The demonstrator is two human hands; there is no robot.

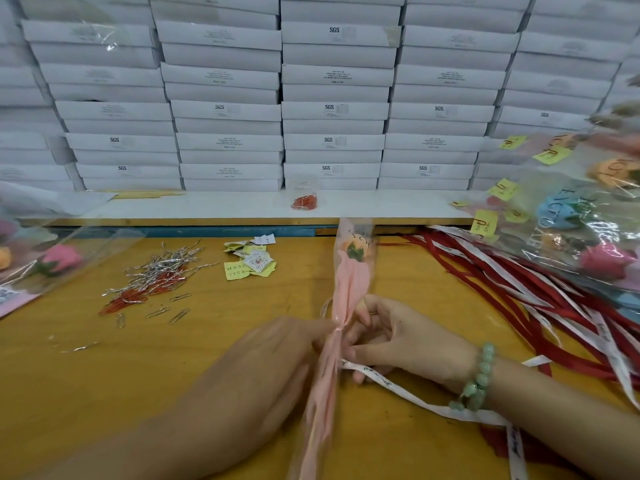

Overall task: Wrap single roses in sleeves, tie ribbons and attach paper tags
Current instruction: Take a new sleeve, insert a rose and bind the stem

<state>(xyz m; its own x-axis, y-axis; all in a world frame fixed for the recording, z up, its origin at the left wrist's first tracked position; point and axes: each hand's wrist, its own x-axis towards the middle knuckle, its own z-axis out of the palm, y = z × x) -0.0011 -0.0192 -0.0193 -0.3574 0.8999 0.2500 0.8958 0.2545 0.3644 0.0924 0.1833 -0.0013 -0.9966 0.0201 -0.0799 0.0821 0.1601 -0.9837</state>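
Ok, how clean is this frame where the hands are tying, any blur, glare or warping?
Head view: left hand and the lower sleeve smeared by motion blur; right hand and ribbon fairly sharp; light even, shadows soft; box rows bow from the wide lens; bagged roses at the right edge blurred, with glare streaks.

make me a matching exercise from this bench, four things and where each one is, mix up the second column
Things:
1. sleeved rose
2. paper tags
3. loose ribbons
4. paper clips

Places:
A. right side of the table
B. gripped by the left hand and the right hand
C. left part of the table
D. mid-table, just left of the rose's head

Pairs: 1-B, 2-D, 3-A, 4-C
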